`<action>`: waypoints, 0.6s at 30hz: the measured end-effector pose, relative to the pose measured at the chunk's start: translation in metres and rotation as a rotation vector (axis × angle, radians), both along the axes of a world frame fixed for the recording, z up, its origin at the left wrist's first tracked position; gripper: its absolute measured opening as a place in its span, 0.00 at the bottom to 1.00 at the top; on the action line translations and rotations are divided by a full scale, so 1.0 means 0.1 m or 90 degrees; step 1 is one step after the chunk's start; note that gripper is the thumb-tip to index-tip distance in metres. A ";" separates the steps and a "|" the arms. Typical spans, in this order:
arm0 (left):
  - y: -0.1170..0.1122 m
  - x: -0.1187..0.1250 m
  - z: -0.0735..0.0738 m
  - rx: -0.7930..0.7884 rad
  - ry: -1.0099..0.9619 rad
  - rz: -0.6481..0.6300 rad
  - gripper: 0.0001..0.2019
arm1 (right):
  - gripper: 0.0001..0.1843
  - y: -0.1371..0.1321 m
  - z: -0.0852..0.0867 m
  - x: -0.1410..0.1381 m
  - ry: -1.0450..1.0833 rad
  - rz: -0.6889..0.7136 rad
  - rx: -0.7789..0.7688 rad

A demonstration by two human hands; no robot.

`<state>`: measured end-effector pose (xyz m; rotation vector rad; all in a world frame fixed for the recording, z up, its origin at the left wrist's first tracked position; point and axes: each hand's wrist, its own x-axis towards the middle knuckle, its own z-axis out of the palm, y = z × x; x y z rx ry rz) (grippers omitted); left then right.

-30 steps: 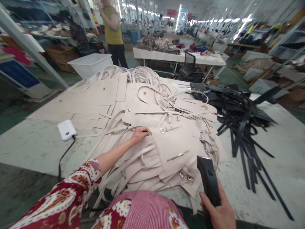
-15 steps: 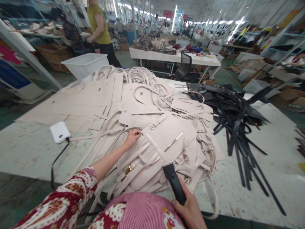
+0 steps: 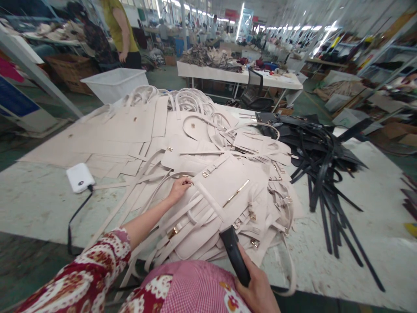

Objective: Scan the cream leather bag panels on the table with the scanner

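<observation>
Left hand (image 3: pixel 180 188) pinches the cream bag (image 3: pixel 224 191) (top of the pile); right hand (image 3: pixel 257 289) clamps a black scanner (image 3: pixel 234 254) just below the bag.

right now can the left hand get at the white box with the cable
Probably yes: the left hand rests on the cream bag pieces, and only flat strips and bare table lie between it and the white box.

Left arm stretched forward, left hand (image 3: pixel 180 188) palm-down with fingers curled, right hand (image 3: pixel 257 289) low, fist closed
</observation>
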<state>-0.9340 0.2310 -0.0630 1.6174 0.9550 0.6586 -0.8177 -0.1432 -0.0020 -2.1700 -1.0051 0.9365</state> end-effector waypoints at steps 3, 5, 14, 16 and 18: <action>0.02 0.02 -0.05 0.000 0.006 -0.004 0.08 | 0.43 0.08 -0.13 -0.07 -0.026 0.008 -0.015; 0.03 0.02 -0.05 0.002 0.006 -0.009 0.08 | 0.43 0.17 -0.14 -0.12 -0.036 -0.016 0.009; 0.07 -0.27 0.20 0.002 0.025 -0.046 0.10 | 0.47 0.08 0.27 0.17 0.067 -0.285 0.097; 0.02 -0.31 0.21 -0.008 0.024 -0.075 0.10 | 0.50 0.06 0.43 0.40 0.087 -0.340 0.081; -0.03 -0.32 0.20 -0.012 0.017 -0.094 0.10 | 0.52 0.11 0.57 0.65 0.100 -0.350 0.071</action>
